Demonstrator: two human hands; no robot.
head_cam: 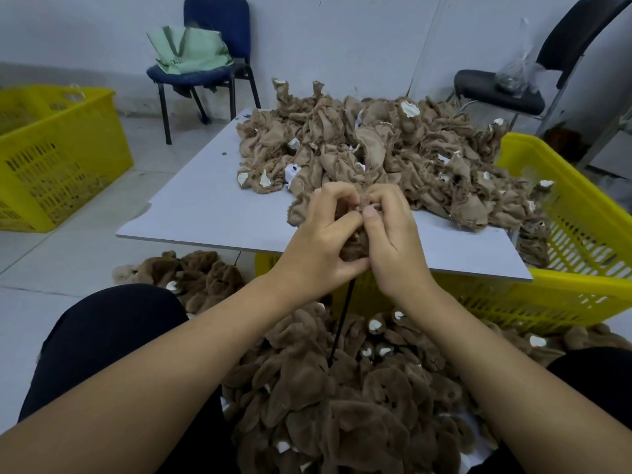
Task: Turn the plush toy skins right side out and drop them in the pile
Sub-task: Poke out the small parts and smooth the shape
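Both hands, left hand (321, 234) and right hand (386, 230), pinch one brown plush fabric skin (354, 246) at frame centre, over the grey table's (212, 206) near edge; the furry finished pile (342, 388) lies directly below.

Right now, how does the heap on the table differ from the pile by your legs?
The heap on the table shows flat tan backing with raw seams; the floor pile shows darker brown fuzzy fur. The heap sits up on the white board, the pile below it. Both show white patches.
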